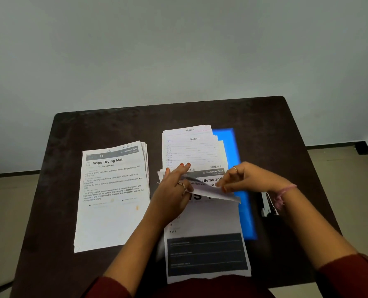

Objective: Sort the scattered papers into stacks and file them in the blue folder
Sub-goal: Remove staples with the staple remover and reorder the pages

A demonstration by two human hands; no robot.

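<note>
Sorting well under way, judging by the layout: one squared stack of printed sheets (112, 194) headed "Wipe Drying Mat" parked toward the left edge of the dark table (286, 130), well apart from the rest, likely a finished pile. Right of centre, a looser pile of papers (202, 222), lined sheets toward the far edge and printed ones running down to the near edge, lying on top of the blue folder (241, 190), of which only a strip along the right side shows. Left hand (174, 190) resting on that pile, fingers fairly straight, steadying it and touching a lifted sheet (208, 189). Right hand (245, 177) with fingers curled, pinching that sheet's edge, probably peeling it off for sorting. Small stapler-like object (268, 206) near the right edge, partly hidden by the wrist.
</note>
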